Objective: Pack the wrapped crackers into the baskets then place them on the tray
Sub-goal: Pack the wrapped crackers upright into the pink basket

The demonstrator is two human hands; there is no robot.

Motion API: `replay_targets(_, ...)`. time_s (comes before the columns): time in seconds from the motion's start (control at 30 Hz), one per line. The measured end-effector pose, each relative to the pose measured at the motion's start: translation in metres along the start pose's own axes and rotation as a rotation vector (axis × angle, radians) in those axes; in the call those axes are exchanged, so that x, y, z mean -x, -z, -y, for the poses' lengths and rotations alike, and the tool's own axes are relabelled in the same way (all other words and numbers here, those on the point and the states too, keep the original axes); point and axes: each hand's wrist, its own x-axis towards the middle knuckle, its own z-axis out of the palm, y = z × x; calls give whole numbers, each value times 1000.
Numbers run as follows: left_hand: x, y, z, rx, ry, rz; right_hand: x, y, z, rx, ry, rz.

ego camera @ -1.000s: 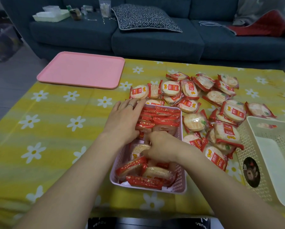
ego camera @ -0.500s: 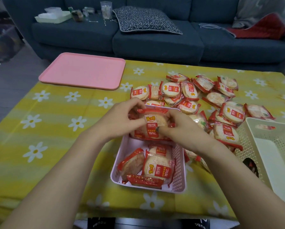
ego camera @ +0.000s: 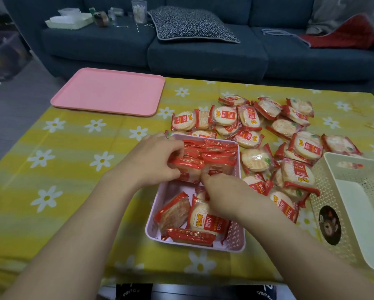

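Pinching one wrapped cracker (ego camera: 187,172) over the pink basket (ego camera: 236,239), both hands' grip curled.

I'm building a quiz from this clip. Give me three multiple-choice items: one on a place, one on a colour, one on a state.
1. Where does the tray sit?
A. far left of the table
B. on the sofa
C. inside a basket

2. What colour is the basket being filled?
A. green
B. pink
C. black

3. What state is the cream basket in?
A. heaped full
B. upside down
C. nearly empty

Answers:
1 A, it lies on the tablecloth's far left corner.
2 B, its walls are pale pink.
3 C, its floor shows bare, with one packet visible at its far end.
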Motion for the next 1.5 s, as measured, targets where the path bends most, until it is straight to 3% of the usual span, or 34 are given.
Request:
replay_targets(0.13, -5, -8, -9, -261, 20, 20, -3, -1, 3, 78, -16, 23)
replay_targets(0.27, -5, -14, -18, -377, 56, 50, -4, 1, 7, 69, -21, 46)
replay_targets(0.47, -7, -24, -27, -409, 31, -9, -2, 18, 0, -125, 7, 101)
replay_targets(0.7, -8, -34, -18, -404, -48, -27, 17, 44, -16, -282, 55, -49)
replay_targets(0.9, -11, -36, -14, -372, -43, -54, 26, 65, -38, -594, -32, -197)
replay_targets(1.13, -14, -39, -9, -337, -103, -93, 30, 68, -49, -1082, -106, -128)
replay_targets(1.2, -14, -36, -9, -239, -89, -89, 28, 66, -48, -1222, -134, -118)
replay_targets(1.43, -12, -1, -31, 649, 35, 21, 21, 57, -47, -1517, -249, -226)
replay_targets(1.5, -13, 0, -35, 716, -14, -55, 17, 54, -44, -1501, -249, -244)
